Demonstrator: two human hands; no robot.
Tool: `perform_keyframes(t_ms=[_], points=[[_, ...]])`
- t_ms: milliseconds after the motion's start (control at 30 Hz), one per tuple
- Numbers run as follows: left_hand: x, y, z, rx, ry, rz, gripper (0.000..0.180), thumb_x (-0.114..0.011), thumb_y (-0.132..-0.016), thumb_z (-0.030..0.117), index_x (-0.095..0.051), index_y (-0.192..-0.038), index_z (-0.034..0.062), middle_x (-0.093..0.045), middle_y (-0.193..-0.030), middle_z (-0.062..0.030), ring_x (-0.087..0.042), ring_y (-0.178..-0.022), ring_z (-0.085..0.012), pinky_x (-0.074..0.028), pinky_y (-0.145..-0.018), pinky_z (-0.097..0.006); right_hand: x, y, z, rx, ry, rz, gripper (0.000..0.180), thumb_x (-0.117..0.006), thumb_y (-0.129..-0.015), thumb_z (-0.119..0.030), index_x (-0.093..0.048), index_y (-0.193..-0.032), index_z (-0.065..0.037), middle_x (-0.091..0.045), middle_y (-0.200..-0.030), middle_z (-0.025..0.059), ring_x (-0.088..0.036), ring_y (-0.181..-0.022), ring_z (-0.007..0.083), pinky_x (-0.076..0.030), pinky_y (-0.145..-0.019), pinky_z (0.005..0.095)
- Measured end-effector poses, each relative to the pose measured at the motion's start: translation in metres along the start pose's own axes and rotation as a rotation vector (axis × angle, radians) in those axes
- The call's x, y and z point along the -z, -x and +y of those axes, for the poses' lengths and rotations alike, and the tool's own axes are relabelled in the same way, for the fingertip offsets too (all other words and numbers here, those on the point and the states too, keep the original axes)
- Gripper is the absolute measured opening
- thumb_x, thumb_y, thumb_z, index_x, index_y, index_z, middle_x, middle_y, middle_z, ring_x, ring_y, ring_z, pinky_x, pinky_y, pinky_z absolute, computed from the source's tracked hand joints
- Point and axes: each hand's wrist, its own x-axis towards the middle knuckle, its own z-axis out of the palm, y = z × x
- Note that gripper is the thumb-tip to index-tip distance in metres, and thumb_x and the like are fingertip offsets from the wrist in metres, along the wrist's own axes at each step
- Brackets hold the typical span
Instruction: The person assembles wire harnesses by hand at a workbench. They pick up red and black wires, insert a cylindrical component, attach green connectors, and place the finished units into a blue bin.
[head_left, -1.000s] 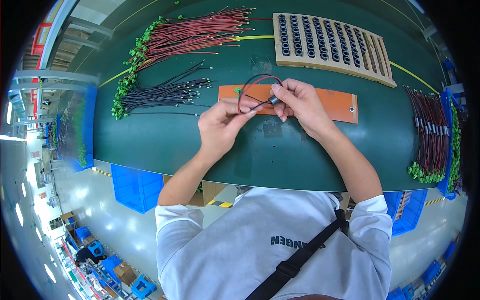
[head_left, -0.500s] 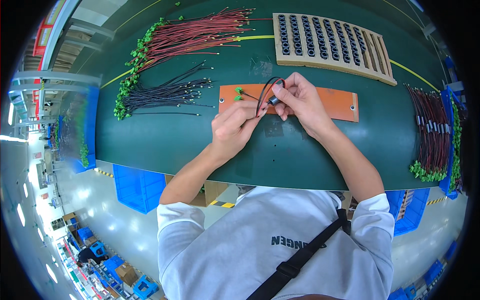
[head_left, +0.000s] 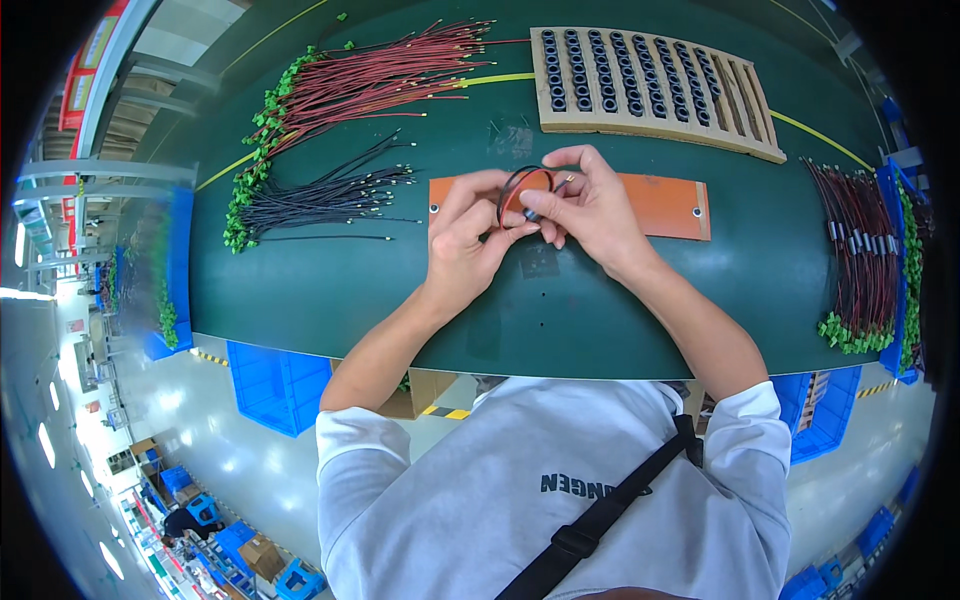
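Observation:
Over the orange board (head_left: 660,207), both my hands work close together on one small piece. My left hand (head_left: 465,228) is closed, its thumb and fingers pinching a pair of red and black wires (head_left: 505,192) that arch up in a loop between the hands. My right hand (head_left: 597,212) has its thumb and fingers closed around a small black cylindrical core (head_left: 531,214), its index finger raised and bent. Wire ends poke out by the right fingers. Part of the core and the wires' green connectors are hidden by my hands.
Red wires (head_left: 390,65) and black wires (head_left: 330,200) with green connectors lie at left. A tray (head_left: 660,130) of black ring cores sits at the back. Bundled wires with grey cylinders (head_left: 860,240) lie at right beside a blue bin (head_left: 890,270). Blue crates (head_left: 275,385) stand below the table edge.
My left hand has moved up over the green connectors, which are now hidden. The core has shifted down and left between my hands, and the wire loop has changed shape.

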Motion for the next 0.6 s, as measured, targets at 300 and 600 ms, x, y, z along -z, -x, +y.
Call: perform_keyframes(t_ms=[300,600], points=[[-0.009,0.011,-0.018,0.337,0.288,-0.003,0.008,-0.071,-0.090,-0.008,-0.065,-0.095,-0.0055,-0.073,-0.117,-0.0175,-0.071,-0.100,-0.0175,-0.061,-0.085,-0.031,0.001,0.010,0.002,0.011,-0.060,0.013,0.019,-0.058,-0.105,-0.014,-0.057,-0.110,0.004,-0.072,-0.088,0.0117,-0.073,-0.070,0.0168,-0.055,-0.054,0.0267],[-0.016,-0.004,-0.001,0.480,0.329,-0.091,0.011,-0.071,-0.091,-0.005,-0.067,-0.101,-0.0036,-0.073,-0.116,-0.0160,-0.072,-0.103,-0.0188,-0.058,-0.093,-0.032,0.061,0.025,-0.033,0.563,0.824,0.238,0.006,-0.066,-0.096,-0.008,-0.067,-0.098,-0.002,-0.074,-0.090,0.0126,-0.072,-0.079,0.0259,-0.056,-0.070,0.0360]])
